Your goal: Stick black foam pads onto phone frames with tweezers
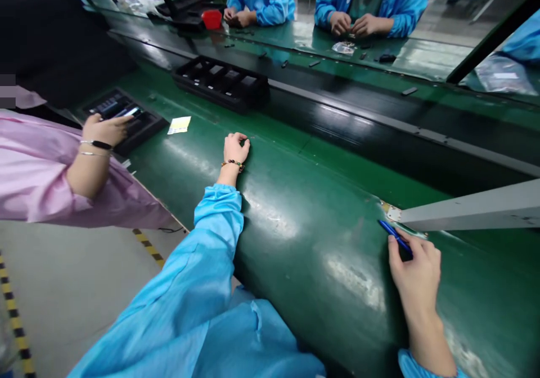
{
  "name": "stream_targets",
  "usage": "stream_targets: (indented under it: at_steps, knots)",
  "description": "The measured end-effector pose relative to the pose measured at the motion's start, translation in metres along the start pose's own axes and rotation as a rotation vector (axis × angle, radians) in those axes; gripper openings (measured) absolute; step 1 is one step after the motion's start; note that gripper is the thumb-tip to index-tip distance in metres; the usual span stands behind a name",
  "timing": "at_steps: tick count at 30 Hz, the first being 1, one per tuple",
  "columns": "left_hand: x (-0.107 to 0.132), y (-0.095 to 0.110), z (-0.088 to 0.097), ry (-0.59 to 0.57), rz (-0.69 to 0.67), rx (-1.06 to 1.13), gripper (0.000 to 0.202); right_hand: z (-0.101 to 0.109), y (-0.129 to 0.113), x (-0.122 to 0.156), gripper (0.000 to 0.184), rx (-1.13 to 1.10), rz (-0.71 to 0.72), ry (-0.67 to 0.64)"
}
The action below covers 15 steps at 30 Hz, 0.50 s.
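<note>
A blue pen (395, 236) is between the thumb and fingers of my right hand (418, 268), low over the green tabletop beside the foot of a pale metal post. My left hand (236, 148), with a beaded bracelet at its wrist, is at the tabletop towards the middle. Its fingers are curled, with thumb and forefinger bent towards each other. Whatever may be between those fingertips is too small or hidden to make out. The nearest things to that hand are a black compartment tray (223, 85) behind it and a yellow-and-white paper label (179, 125) to its left.
The pale post (472, 206) slants in from the right. Along the far side runs a dark conveyor belt (337, 99) with small dark parts. At left, a pink-sleeved person's hand (103, 130) is over a black tray (145, 119). Blue-sleeved people work opposite, near a red container (211, 19).
</note>
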<state>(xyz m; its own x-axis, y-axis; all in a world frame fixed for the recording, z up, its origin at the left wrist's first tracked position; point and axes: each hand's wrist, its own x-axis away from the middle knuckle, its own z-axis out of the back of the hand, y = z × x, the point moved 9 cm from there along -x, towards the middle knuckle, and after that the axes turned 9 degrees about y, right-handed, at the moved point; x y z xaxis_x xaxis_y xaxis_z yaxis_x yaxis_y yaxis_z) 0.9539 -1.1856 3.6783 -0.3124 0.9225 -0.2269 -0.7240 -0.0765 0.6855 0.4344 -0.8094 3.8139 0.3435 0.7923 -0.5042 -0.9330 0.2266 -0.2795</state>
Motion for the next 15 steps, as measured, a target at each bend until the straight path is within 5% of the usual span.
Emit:
stream_targets:
  at_steps: [7, 15]
  knots:
    - [-0.062, -0.010, -0.023, -0.114, -0.086, -0.238, 0.038, -0.003, 0.001, -0.001, 0.046, -0.014, -0.004, 0.013]
    - [-0.111, -0.009, -0.041, -0.123, 0.000, -0.272, 0.082, -0.003, 0.002, 0.001, 0.049, 0.002, -0.066, 0.009]
